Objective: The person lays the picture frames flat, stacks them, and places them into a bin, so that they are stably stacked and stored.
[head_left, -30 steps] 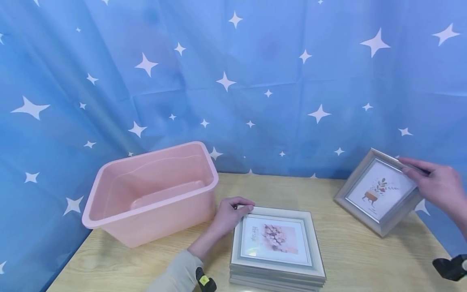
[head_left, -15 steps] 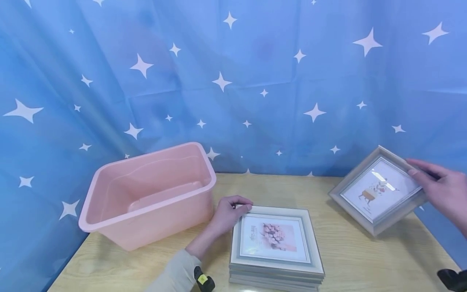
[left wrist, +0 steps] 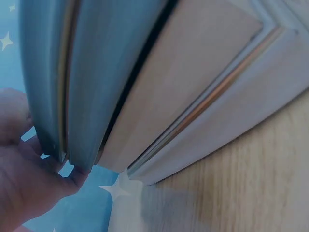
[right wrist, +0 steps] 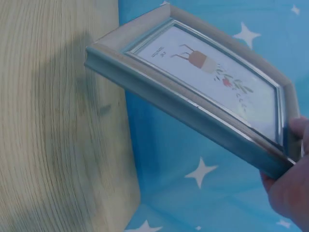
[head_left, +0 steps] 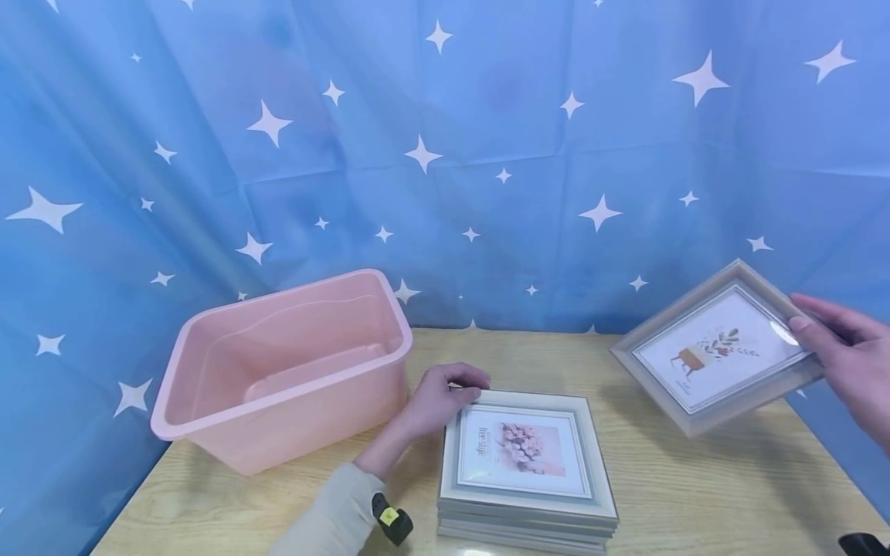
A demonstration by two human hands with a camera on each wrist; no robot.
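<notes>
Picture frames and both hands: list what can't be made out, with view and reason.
Lower frames: their pictures, head view; covered by the top frame.
Held frame: its back, head and right wrist views; its front faces the camera.
Small print: its wording, same two views; too small.
Right hand: partly cut off, head view, right edge.
Left hand: partly cut off, left wrist view, left edge.
</notes>
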